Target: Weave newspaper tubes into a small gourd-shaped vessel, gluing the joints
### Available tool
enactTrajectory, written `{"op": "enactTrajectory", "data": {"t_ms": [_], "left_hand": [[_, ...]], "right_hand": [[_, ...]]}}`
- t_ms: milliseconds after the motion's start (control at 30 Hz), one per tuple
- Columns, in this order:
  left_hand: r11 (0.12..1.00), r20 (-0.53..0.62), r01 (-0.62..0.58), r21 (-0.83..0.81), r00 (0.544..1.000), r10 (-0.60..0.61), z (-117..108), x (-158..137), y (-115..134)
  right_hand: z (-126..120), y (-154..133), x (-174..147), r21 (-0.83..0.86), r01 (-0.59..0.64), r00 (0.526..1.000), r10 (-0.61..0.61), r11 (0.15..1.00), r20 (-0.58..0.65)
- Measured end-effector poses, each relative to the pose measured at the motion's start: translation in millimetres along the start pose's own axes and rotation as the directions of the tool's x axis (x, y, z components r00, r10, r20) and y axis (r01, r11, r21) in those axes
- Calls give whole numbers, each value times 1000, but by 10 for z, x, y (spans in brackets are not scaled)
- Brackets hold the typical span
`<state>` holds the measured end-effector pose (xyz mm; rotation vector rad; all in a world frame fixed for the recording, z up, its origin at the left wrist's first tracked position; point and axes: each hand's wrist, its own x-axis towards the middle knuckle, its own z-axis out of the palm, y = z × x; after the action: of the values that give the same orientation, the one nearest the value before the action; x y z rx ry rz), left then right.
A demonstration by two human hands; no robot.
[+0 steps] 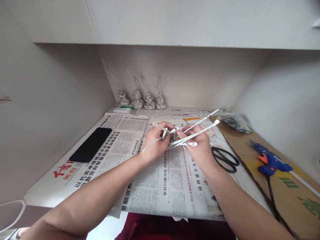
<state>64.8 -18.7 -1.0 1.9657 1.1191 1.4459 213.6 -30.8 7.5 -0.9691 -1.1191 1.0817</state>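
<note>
Above the middle of the newspaper-covered table, my left hand (pixel 158 141) and my right hand (pixel 197 138) hold a small weave of rolled newspaper tubes (pixel 192 136) between them. The tubes stick out in several directions, the longest toward the upper right. My left fingers are closed round the left side of the weave, with a thin tube lying across the back of that hand. On the other side, my right thumb and fingers pinch the tubes. The centre of the weave is partly hidden by my fingers.
Newspaper sheets (pixel 150 186) cover the table. A black phone (pixel 91 145) lies left; black-handled scissors (pixel 225 159) lie right of my right hand. A blue glue gun (pixel 272 163) rests on cardboard (pixel 287 200). Several woven paper gourds (pixel 149 101) and long paper tubes (pixel 175 114) are at the back.
</note>
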Motion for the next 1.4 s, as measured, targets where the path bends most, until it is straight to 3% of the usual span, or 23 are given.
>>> {"op": "enactTrajectory", "data": {"t_ms": [67, 167, 433, 600, 833, 967, 1067, 1267, 1400], "left_hand": [[1000, -6, 24, -11, 1000, -24, 2, 5, -5], [999, -6, 35, 7, 999, -35, -6, 10, 8], [973, 4, -114, 199, 993, 116, -83, 34, 29], [974, -15, -112, 196, 993, 117, -110, 66, -16], [976, -3, -111, 187, 994, 113, -104, 69, 5], [976, 0, -104, 192, 994, 106, -108, 63, 11], [975, 21, -116, 188, 993, 114, -108, 60, 3], [967, 23, -169, 190, 986, 168, -83, 44, -30], [961, -9, -166, 221, 985, 172, -70, 32, -51]], "right_hand": [[7, 31, 13, 76, -46, 998, 49, 996, -42], [-4, 61, 30, 80, -94, 996, 94, 992, 2], [-1, 1, -98, -221, 205, 978, -192, 954, 78], [-19, -4, -84, -262, 247, 967, -219, 933, 132], [-86, -37, -43, -602, 243, 969, -219, 761, 115], [-104, -26, -43, -658, 360, 930, -310, 661, 198], [-102, -19, -38, -617, 352, 936, -268, 704, 228], [-56, 8, -4, -369, 120, 992, -96, 921, 83], [-45, 14, 30, -230, 2, 998, 11, 973, 59]]}}
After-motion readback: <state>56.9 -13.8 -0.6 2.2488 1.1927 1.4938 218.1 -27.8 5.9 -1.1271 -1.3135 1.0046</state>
